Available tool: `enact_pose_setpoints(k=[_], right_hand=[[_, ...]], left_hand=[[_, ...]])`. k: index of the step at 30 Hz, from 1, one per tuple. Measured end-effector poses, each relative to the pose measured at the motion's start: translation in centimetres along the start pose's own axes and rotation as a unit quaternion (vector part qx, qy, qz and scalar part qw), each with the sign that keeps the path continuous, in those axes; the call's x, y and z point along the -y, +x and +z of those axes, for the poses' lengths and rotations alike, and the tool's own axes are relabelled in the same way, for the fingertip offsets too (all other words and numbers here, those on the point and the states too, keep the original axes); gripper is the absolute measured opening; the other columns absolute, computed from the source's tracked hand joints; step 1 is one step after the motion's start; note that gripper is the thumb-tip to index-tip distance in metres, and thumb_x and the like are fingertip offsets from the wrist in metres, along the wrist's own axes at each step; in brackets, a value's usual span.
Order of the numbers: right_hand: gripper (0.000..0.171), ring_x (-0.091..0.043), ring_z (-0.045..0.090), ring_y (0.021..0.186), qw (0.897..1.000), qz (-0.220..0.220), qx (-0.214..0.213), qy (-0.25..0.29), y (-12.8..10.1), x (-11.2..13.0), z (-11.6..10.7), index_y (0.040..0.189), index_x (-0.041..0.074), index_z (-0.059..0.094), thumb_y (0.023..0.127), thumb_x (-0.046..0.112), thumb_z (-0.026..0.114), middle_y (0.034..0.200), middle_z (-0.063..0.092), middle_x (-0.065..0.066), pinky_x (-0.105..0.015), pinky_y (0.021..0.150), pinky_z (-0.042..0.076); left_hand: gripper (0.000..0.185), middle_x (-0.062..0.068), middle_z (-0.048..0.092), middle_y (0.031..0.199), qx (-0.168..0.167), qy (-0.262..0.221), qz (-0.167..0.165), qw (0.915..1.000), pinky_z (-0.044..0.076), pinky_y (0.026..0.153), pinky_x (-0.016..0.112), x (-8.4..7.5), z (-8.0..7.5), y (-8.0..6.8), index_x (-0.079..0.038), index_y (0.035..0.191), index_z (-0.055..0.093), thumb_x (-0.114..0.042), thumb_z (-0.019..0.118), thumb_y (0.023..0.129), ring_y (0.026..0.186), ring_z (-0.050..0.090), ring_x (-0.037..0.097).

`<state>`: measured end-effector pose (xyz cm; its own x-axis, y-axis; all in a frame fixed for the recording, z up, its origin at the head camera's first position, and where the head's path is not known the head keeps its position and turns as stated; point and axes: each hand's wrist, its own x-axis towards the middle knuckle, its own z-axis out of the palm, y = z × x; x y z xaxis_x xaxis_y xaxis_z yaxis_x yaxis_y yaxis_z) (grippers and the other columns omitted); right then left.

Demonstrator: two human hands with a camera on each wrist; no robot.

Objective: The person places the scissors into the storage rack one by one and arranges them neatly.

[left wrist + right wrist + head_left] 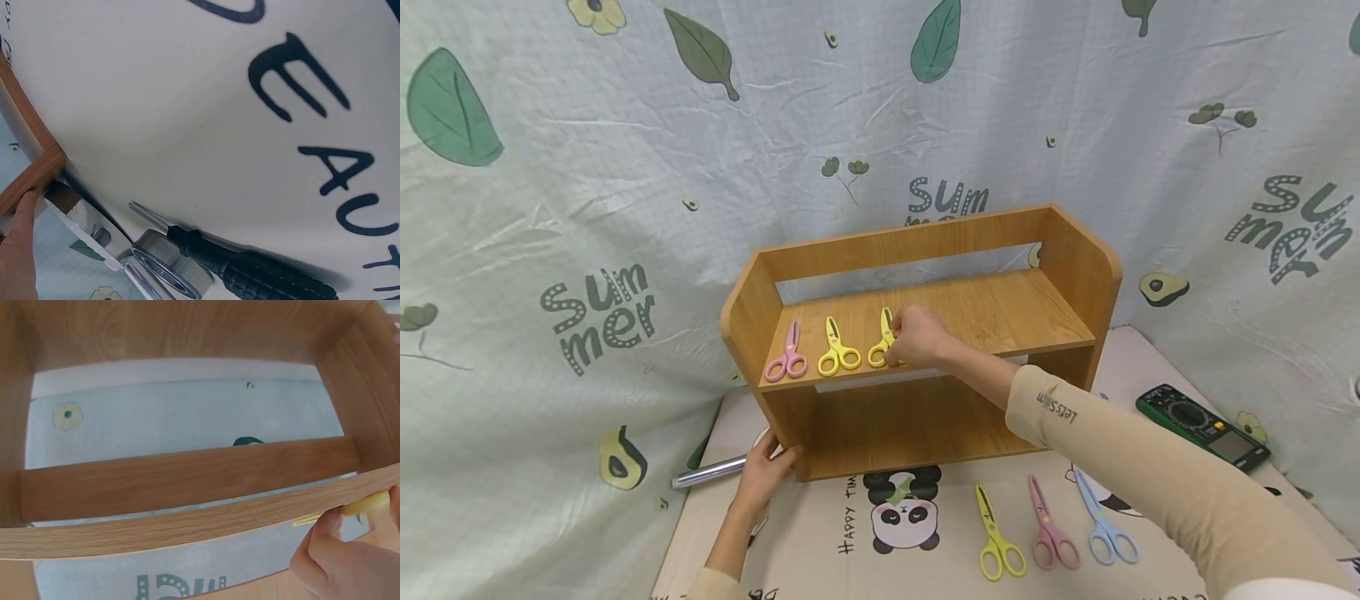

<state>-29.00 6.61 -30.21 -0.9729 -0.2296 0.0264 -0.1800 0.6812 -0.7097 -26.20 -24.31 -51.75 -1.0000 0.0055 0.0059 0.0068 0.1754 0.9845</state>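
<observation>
The right hand (pixel 917 337) pinches yellow scissors (pixel 883 340) on the wooden shelf (pixel 985 312), while the left hand (pixel 765 473), fingers relaxed, touches the shelf's lower left corner.

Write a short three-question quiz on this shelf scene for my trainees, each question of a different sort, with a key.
1. True or false: the right hand holds pink scissors on the wooden shelf.
2. How many scissors lie on the mat in front of the shelf?
A. two
B. three
C. four
3. Fill in: the left hand touches the shelf's lower ___ corner, as seen from the head camera.

Key
1. False: its grip is on the yellow scissors, third in the row after the pink scissors and another yellow pair.
2. B: yellow, pink and blue.
3. left
</observation>
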Motion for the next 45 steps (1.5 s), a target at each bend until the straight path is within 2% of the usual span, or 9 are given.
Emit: enact_pose_setpoints(k=[14,16,17,20,22,27,32,36,45], right_hand=[[0.032,-0.012,0.038,0.06,0.999,-0.007,0.031,0.024,-0.4,-0.1,-0.8,0.074,0.005,0.046,0.074,-0.004,0.077,0.067,0.042,0.001,-0.025,0.054,0.033],[0.024,-0.018,0.057,0.077,0.999,-0.008,0.032,0.039,-0.9,-0.1,-1.3,0.095,-0.004,0.062,0.076,-0.003,0.076,0.086,0.062,-0.009,-0.028,0.068,0.049],[0.037,-0.022,0.063,0.091,0.998,-0.012,0.03,0.046,-1.3,-0.1,-1.6,0.111,-0.007,0.064,0.076,-0.002,0.076,0.101,0.067,-0.014,-0.031,0.079,0.054],[0.075,-0.035,0.053,0.134,0.995,-0.028,0.028,0.09,-2.9,-0.4,-2.4,0.148,-0.01,0.046,0.08,0.001,0.075,0.147,0.054,-0.025,-0.045,0.114,0.046],[0.073,-0.037,0.051,0.138,0.991,-0.043,0.023,0.123,-4.4,-1.1,-2.8,0.149,-0.008,0.046,0.083,0.002,0.075,0.15,0.053,-0.025,-0.048,0.117,0.043],[0.071,-0.036,0.054,0.14,0.981,-0.089,0.01,0.17,-8.6,-4.1,-3.0,0.15,0.0,0.048,0.088,0.011,0.08,0.152,0.054,-0.02,-0.047,0.118,0.043],[0.072,-0.032,0.052,0.143,0.97,-0.113,0.01,0.217,-12.2,-8.9,-1.2,0.15,0.007,0.05,0.088,0.018,0.084,0.154,0.055,-0.014,-0.03,0.113,0.045],[0.069,-0.03,0.053,0.143,0.964,-0.088,0.012,0.252,-14.3,-12.5,1.0,0.148,0.014,0.054,0.087,0.024,0.085,0.152,0.058,-0.01,-0.016,0.108,0.046],[0.079,-0.039,0.053,0.142,0.96,0.014,0.036,0.277,-17.9,-18.6,5.4,0.149,0.006,0.051,0.083,0.028,0.088,0.151,0.057,-0.018,-0.028,0.108,0.051]], left_hand=[[0.066,0.025,0.04,0.163,0.006,-0.011,-0.002,0.9999,0.056,0.094,0.039,0.2,0.0,0.1,-0.005,0.16,0.036,0.0,0.061,0.099,0.137,0.052,0.047],[0.066,0.024,0.041,0.162,0.003,-0.01,-0.001,0.9999,0.057,0.092,0.037,0.1,0.0,0.1,-0.005,0.16,0.037,0.0,0.061,0.099,0.136,0.053,0.045],[0.065,0.024,0.041,0.161,0.002,-0.01,0.0,0.9999,0.057,0.092,0.036,0.2,0.0,0.1,-0.005,0.16,0.037,0.001,0.061,0.099,0.136,0.053,0.045],[0.065,0.025,0.041,0.161,0.002,-0.007,0.001,1.0,0.057,0.093,0.036,0.2,0.0,0.0,-0.005,0.16,0.037,0.001,0.06,0.099,0.136,0.053,0.046],[0.064,0.025,0.04,0.162,0.003,-0.007,0.0,1.0,0.057,0.094,0.037,0.2,0.0,0.0,-0.005,0.159,0.037,0.001,0.06,0.1,0.137,0.052,0.047],[0.066,0.027,0.039,0.162,0.002,-0.006,0.005,1.0,0.057,0.095,0.039,0.2,0.1,0.0,-0.003,0.16,0.036,0.0,0.06,0.099,0.136,0.052,0.049],[0.065,0.028,0.042,0.16,-0.002,-0.009,0.012,0.9999,0.057,0.094,0.039,0.2,0.2,0.0,-0.003,0.159,0.038,0.001,0.061,0.098,0.135,0.053,0.049],[0.065,0.028,0.044,0.158,-0.007,-0.011,0.008,0.9999,0.058,0.093,0.037,0.2,0.2,-0.1,-0.002,0.159,0.038,0.002,0.06,0.097,0.134,0.054,0.048],[0.065,0.028,0.045,0.158,-0.007,-0.012,0.0,0.9999,0.057,0.089,0.031,-0.2,0.3,-0.2,-0.003,0.158,0.039,0.004,0.06,0.097,0.133,0.054,0.043]])
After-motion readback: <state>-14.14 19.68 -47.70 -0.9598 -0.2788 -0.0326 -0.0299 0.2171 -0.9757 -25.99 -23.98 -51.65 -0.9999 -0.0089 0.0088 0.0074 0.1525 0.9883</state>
